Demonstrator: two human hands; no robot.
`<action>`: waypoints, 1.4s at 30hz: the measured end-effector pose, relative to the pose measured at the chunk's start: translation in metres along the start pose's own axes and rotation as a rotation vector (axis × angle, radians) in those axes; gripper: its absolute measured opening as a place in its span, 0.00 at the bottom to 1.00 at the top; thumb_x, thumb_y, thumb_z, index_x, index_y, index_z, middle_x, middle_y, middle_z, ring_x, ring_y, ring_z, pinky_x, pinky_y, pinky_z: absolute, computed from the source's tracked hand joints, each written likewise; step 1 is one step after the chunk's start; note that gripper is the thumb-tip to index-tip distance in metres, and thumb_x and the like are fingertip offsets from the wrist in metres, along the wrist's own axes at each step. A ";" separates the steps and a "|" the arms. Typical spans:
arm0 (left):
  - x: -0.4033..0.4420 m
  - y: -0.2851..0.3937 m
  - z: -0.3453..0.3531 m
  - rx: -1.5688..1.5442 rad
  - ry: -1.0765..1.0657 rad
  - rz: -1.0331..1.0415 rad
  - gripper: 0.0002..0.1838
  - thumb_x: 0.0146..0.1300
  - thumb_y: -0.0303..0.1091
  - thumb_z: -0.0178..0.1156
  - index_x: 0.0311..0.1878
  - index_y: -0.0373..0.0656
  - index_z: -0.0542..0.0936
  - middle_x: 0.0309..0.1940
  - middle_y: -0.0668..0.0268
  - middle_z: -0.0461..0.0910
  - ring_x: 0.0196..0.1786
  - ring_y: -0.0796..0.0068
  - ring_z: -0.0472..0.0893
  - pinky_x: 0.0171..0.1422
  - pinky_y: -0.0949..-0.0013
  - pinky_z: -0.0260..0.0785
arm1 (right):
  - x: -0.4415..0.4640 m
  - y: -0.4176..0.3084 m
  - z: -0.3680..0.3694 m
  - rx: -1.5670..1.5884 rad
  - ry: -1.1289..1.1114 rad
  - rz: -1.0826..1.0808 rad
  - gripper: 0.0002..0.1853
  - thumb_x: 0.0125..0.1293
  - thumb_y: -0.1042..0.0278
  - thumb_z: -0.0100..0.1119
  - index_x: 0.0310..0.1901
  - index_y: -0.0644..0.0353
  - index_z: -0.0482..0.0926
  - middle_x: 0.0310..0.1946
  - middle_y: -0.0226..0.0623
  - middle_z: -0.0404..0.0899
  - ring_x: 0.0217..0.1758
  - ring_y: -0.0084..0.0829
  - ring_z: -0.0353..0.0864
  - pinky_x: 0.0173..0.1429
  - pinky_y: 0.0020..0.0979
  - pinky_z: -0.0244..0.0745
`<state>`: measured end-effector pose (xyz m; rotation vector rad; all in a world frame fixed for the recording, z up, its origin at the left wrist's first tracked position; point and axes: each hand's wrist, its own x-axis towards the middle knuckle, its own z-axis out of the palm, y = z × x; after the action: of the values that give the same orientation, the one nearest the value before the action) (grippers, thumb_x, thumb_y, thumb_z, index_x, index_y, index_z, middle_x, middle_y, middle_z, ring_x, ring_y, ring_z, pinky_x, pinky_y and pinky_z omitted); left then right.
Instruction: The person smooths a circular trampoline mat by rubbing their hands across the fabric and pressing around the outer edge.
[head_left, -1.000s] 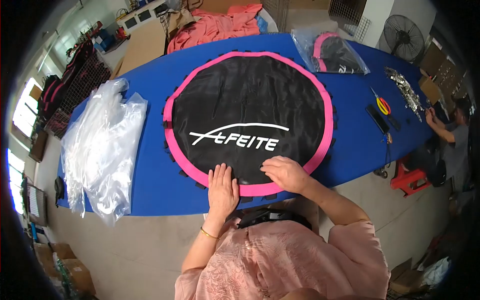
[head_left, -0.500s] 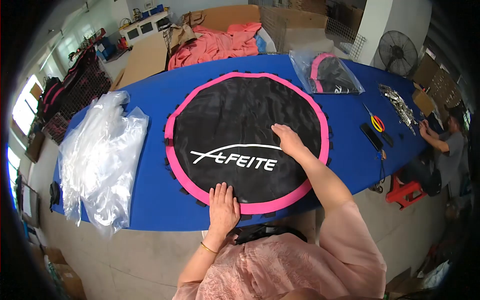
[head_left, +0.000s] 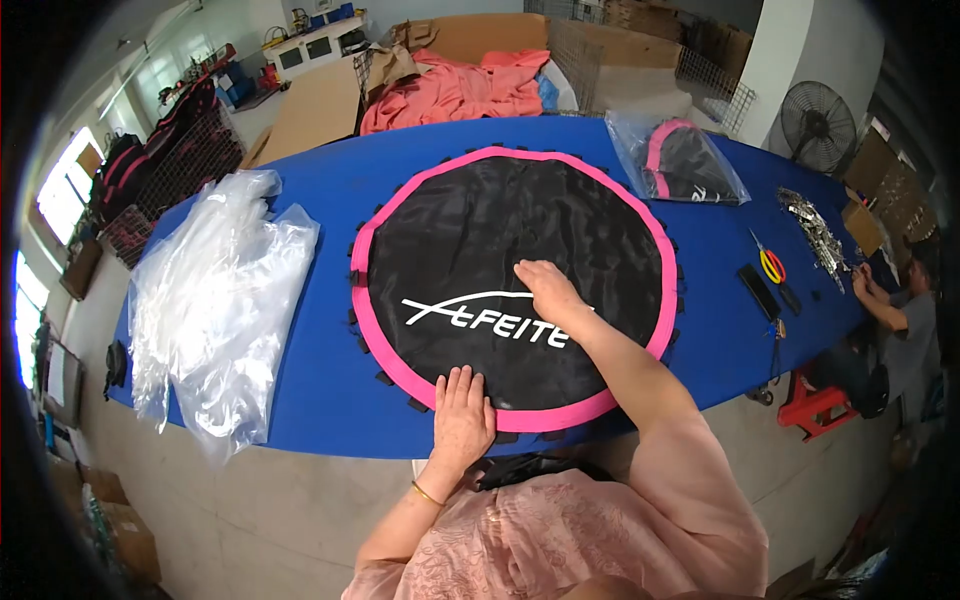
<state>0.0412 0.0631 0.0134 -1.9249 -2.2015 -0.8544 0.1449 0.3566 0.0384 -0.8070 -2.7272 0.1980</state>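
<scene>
A round black mat (head_left: 500,220) with a pink border and white lettering lies flat on the blue table (head_left: 330,390). Small dark tabs stick out around its rim. My left hand (head_left: 463,418) rests flat, fingers together and stretched out, on the mat's near edge, over the pink border. Farther in, my right hand (head_left: 550,292) lies on the black fabric just above the lettering, its fingers stretched out and partly covering the white arc. Neither hand holds anything.
Clear plastic bags (head_left: 215,310) lie at the left. A bagged black and pink mat (head_left: 690,165) is at the back right. Scissors (head_left: 770,262), a black phone-like object (head_left: 759,291) and metal pieces (head_left: 815,232) are on the right. A person (head_left: 900,320) sits beyond the table's right end.
My right hand has moved from the mat's near edge up onto its middle, then slightly left across the fabric. My left hand has stayed at the near edge. The camera view has shifted.
</scene>
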 end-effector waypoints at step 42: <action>-0.002 -0.003 0.005 0.018 0.010 0.026 0.25 0.69 0.35 0.60 0.66 0.31 0.78 0.68 0.42 0.76 0.74 0.41 0.72 0.83 0.38 0.56 | 0.052 0.020 0.024 0.090 0.093 -0.013 0.25 0.64 0.84 0.54 0.62 0.64 0.83 0.64 0.47 0.83 0.68 0.50 0.81 0.73 0.44 0.77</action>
<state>0.0402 0.0639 0.0074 -1.9326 -2.1667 -0.8352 0.1059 0.4012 0.0236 -0.7536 -2.6159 0.2720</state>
